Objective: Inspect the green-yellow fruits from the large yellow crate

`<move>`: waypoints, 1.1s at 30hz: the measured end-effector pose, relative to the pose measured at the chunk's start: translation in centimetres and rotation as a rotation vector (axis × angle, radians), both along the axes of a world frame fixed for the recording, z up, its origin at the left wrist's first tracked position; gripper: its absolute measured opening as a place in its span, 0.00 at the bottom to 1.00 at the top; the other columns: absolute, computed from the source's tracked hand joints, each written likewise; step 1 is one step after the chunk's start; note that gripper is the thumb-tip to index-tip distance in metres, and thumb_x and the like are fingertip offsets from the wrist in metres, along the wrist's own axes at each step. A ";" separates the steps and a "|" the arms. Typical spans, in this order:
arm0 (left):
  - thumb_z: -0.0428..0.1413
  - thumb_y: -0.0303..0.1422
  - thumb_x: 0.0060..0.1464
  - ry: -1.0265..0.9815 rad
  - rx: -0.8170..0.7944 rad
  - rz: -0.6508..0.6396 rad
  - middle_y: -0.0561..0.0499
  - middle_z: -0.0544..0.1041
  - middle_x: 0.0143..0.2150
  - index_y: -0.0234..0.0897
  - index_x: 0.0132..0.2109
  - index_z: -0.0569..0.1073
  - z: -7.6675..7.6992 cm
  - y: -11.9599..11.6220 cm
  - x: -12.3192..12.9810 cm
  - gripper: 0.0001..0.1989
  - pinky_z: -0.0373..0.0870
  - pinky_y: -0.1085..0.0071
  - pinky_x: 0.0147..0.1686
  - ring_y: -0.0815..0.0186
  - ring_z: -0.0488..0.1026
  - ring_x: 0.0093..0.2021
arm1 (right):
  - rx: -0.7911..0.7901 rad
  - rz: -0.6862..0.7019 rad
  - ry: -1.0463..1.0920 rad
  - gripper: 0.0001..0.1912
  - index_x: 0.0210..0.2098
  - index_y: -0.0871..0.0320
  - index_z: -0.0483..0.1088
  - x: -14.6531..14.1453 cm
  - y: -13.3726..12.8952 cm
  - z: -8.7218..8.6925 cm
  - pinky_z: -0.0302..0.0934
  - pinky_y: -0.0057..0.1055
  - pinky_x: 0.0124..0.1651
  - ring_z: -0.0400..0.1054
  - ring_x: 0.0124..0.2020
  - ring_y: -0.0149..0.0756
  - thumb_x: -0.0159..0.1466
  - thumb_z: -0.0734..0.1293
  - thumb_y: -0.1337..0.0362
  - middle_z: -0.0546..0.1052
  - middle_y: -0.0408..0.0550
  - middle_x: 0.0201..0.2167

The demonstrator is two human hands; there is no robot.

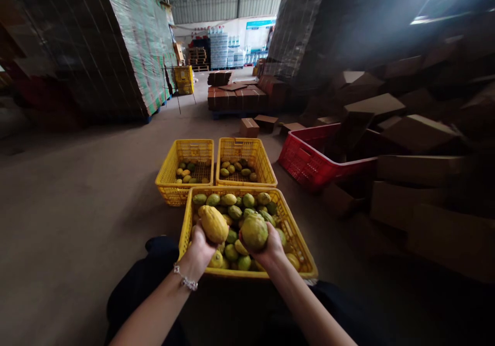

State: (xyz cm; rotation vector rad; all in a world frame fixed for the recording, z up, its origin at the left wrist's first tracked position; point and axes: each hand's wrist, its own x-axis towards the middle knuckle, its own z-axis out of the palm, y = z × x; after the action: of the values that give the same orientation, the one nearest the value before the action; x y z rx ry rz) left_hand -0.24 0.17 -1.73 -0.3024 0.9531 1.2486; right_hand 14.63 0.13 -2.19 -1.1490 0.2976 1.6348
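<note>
My left hand point(201, 245) is closed round a large yellow citron-like fruit point(214, 224), oval and faintly ridged. A rounder, yellow-green citron-like fruit point(254, 232) with a knobbly top rests in the grip of my right hand point(270, 245). Both fruits are held up side by side above the near yellow crate point(296, 222). Green and yellow fruits fill much of that crate, among them a green one point(234, 212) lying between my hands. My fingers are partly hidden behind the held fruits.
Beyond the near crate stand a left yellow crate point(166, 181) and a right yellow crate point(266, 168), each with several fruits. A red crate point(305, 163) and piled cardboard boxes point(417, 170) lie to the right. Wrapped pallet stacks point(135, 42) rise further back.
</note>
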 end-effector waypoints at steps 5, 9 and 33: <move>0.46 0.36 0.65 -0.020 0.024 -0.041 0.46 0.78 0.33 0.37 0.52 0.74 -0.2 0.0 0.1 0.16 0.79 0.58 0.36 0.55 0.80 0.37 | 0.014 0.035 0.026 0.16 0.30 0.56 0.68 -0.1 0.0 0.1 0.69 0.36 0.31 0.71 0.23 0.38 0.68 0.55 0.59 0.75 0.45 0.20; 0.48 0.39 0.64 0.003 -0.044 -0.005 0.47 0.78 0.36 0.39 0.52 0.73 0.3 0.1 0.0 0.16 0.79 0.58 0.36 0.55 0.79 0.37 | 0.010 -0.001 0.023 0.13 0.30 0.55 0.67 -0.2 -0.1 0.5 0.70 0.39 0.35 0.71 0.24 0.37 0.67 0.58 0.59 0.75 0.43 0.20; 0.45 0.36 0.64 -0.027 -0.066 -0.131 0.40 0.78 0.45 0.38 0.57 0.70 0.2 0.0 0.2 0.19 0.78 0.54 0.36 0.52 0.79 0.41 | 0.012 0.006 0.047 0.11 0.27 0.56 0.67 -0.4 -0.1 0.2 0.71 0.40 0.36 0.73 0.27 0.38 0.64 0.59 0.61 0.72 0.43 0.18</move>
State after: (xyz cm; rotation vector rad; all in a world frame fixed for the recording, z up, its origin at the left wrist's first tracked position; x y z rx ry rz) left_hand -0.05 0.14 -1.57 -0.3028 0.9765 1.0930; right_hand 14.19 0.03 -1.98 -1.1044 0.3147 1.6683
